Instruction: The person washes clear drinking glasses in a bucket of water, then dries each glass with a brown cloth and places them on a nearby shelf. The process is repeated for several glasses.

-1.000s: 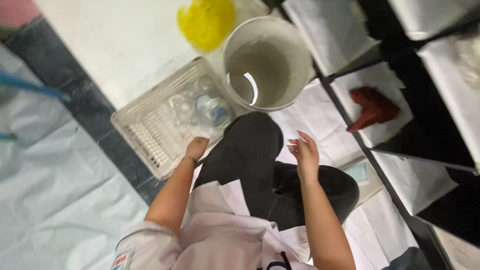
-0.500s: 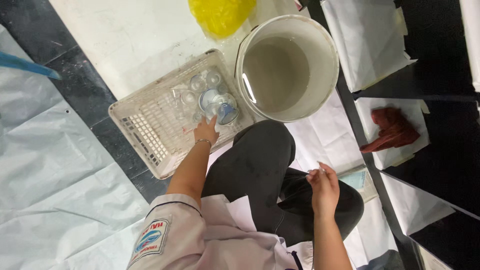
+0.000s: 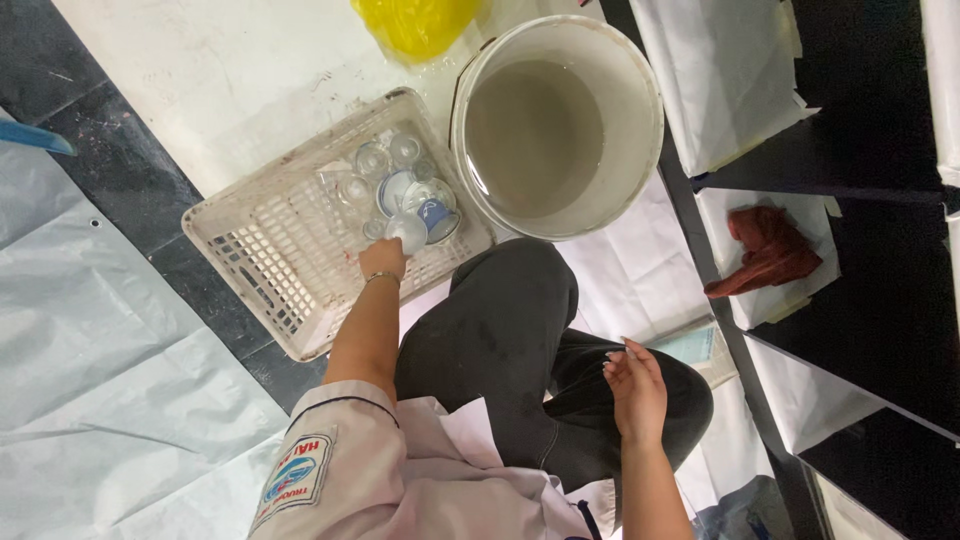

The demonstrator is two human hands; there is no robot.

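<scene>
A white plastic basket [image 3: 262, 268] lies on the floor in front of my knees. Several small glasses and blue-and-white cups [image 3: 398, 186] are crowded in its far corner. My left hand [image 3: 383, 261] reaches into the basket, its fingers closed on a small white cup [image 3: 408, 233] at the edge of that cluster. A thin bracelet sits on that wrist. My right hand [image 3: 636, 386] hovers over my right thigh with its fingers apart and nothing in it. My legs in dark trousers [image 3: 512, 330] are folded between the two hands.
A white bucket [image 3: 640, 170] of murky water stands just right of the basket. A yellow plastic bag [image 3: 415, 22] lies beyond it. Black shelves lined with white paper [image 3: 730, 70] run along the right, one holding a dark red cloth [image 3: 765, 250]. Grey tarpaulin [image 3: 100, 390] covers the floor at left.
My left hand went from the basket's near rim in among the cups and closed on the small white cup. My right hand dropped lower over my thigh.
</scene>
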